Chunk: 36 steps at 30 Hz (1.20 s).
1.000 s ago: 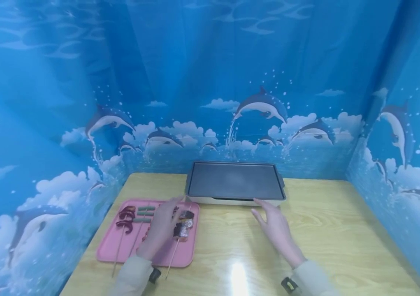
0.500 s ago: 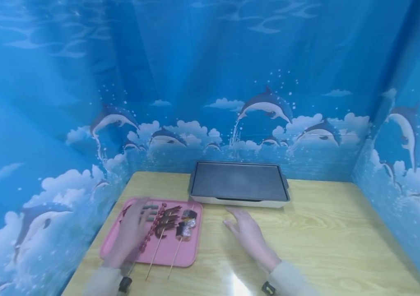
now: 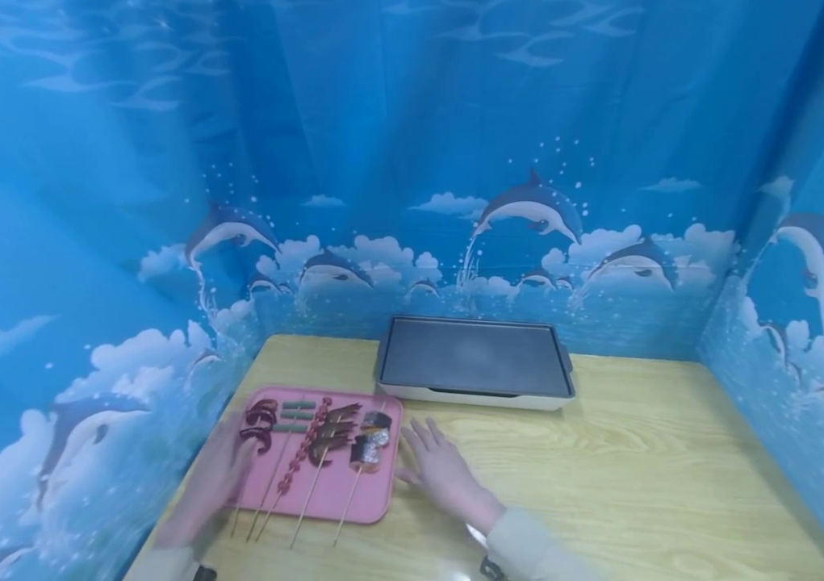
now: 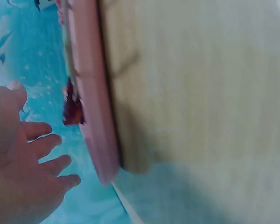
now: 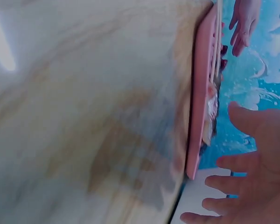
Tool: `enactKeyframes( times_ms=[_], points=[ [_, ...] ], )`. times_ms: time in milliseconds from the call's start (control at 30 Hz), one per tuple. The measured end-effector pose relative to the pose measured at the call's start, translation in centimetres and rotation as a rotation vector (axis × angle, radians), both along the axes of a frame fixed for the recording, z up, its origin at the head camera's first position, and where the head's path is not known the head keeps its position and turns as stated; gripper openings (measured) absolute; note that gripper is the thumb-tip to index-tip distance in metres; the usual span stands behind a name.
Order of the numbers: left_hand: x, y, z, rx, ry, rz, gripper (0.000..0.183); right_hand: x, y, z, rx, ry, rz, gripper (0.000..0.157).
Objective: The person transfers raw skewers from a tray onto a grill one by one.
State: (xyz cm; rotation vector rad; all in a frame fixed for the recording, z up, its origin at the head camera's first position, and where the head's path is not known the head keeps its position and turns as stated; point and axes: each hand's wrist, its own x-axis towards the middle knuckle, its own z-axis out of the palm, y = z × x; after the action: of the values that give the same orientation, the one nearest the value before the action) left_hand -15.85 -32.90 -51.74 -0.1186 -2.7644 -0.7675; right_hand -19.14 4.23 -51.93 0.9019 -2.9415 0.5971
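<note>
A pink tray (image 3: 252, 492) lies on the left of the table, bearing several skewers side by side. From left to right they carry dark red curled pieces (image 3: 261, 415), green pieces (image 3: 294, 415), small red pieces (image 3: 303, 448), brown shrimp-like pieces (image 3: 332, 428) and silver-skinned chunks (image 3: 370, 442). My left hand (image 3: 211, 476), blurred, is at the tray's left edge with fingers spread; the left wrist view shows nothing in it. Beside the tray's right edge is my right hand (image 3: 444, 468), its fingers extended and holding nothing.
A flat black griddle (image 3: 473, 355) with a pale base stands at the back middle of the wooden table (image 3: 637, 468). Blue curtains (image 3: 412, 121) printed with dolphins enclose the back and sides. The skewer sticks jut over the tray's front edge.
My left hand has moved left from above the skewers to the tray's left edge, uncovering them. My right hand has moved left from the griddle's front to the tray's right side.
</note>
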Motion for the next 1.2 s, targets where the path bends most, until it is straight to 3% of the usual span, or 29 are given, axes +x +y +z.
enactKeyframes(
  times_ms=[233, 467, 567, 967, 1200],
  points=[
    [0.6, -1.1, -0.9, 0.068, -0.028, -0.06, 0.056, 0.6, -1.3, -1.0, 0.067, -0.056, 0.005, 0.077],
    [1.1, -1.1, -0.7, -0.008, -0.248, 0.016, 0.069, 0.9, -1.5, -1.2, 0.094, -0.099, -0.011, 0.083],
    [1.1, -1.0, -0.7, -0.041, -0.279, 0.031, 0.07, 0.9, -1.5, -1.1, 0.107, -0.1, -0.014, 0.084],
    [1.0, -1.1, -0.8, -0.186, -0.205, -0.003, 0.058, 0.7, -0.6, -0.8, 0.139, -0.092, -0.025, 0.085],
    [1.2, -1.2, -1.0, -0.199, -0.186, -0.043, 0.051, 0.7, 0.5, -0.4, 0.139, -0.089, -0.027, 0.085]
  ],
)
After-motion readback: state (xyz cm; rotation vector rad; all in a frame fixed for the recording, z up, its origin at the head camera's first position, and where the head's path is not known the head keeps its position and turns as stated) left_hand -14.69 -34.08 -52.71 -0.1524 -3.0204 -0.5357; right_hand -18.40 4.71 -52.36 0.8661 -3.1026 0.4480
